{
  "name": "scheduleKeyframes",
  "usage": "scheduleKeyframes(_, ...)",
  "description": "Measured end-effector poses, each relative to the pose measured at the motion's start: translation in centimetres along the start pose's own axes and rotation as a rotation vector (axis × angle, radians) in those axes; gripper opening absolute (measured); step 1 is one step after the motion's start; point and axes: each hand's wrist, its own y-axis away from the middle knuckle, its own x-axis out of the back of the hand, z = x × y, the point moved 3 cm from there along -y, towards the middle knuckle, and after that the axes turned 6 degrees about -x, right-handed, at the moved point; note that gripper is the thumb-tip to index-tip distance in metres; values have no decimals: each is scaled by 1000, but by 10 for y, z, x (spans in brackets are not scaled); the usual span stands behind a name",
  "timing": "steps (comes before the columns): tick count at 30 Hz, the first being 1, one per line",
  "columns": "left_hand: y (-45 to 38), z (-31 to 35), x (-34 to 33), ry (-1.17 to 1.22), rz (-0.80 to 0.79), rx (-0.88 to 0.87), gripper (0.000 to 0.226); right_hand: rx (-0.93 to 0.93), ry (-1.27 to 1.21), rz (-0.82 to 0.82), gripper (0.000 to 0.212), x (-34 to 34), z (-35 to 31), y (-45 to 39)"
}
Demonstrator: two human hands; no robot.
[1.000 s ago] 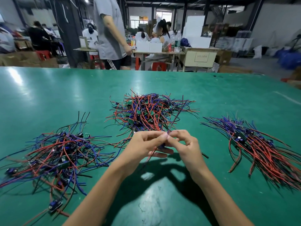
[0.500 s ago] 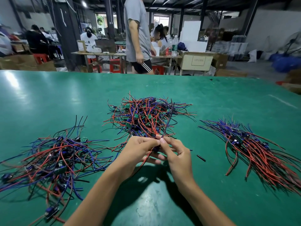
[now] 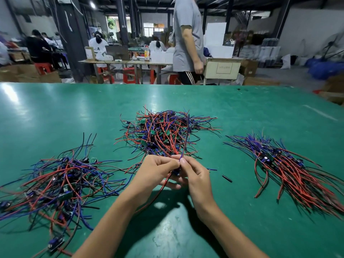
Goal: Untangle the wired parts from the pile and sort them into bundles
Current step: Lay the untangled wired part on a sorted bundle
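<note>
Held between two hands above the near middle of a green counter (image 3: 55,112): a single wired part (image 3: 176,171), long axis running roughly away from the camera, blue and red leads rising from the fingertips out over the central pile, a red-and-black pair trailing down toward the near edge. Left hand (image 3: 158,171) curled, thumb and forefinger pinching the part at its middle; right hand (image 3: 195,175) likewise curled, fingertips pinching the leads just above, the two hands touching, both forearms reaching in from the bottom of the view.

Directly behind the hands, a tangled pile (image 3: 165,135) of red, blue and black wires with small green boards, ends sticking out in all directions. To the left, a looser heap (image 3: 59,181), wires crossing every way. To the right, a sorted bundle (image 3: 290,170), wires lying mostly parallel, slanting from far left to near right, small blue-topped components gathered at its far half. Short black sleeve piece (image 3: 227,178) lying alone between hands and bundle.

Beyond the counter, a standing person in a grey shirt (image 3: 188,34) and seated workers at benches.
</note>
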Motion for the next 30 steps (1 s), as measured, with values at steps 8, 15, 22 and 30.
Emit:
scheduleKeyframes(8, -1, -2, -2, -256, 17, -94, 25, -20, 109, 109, 29, -4, 11, -2)
scheduleKeyframes(15, 4, -4, -9, -323, -190, 29, 20, -76, 64, 330, 27, 12, -4, -17)
scheduleKeyframes(22, 9, -2, -16, -355, -317, 69, 23, -211, -149, 437, 27, 35, -17, -22)
scheduleKeyframes(30, 4, -5, -8, -284, -178, 23, 19, -165, -83, 214, 38, 32, -20, -19)
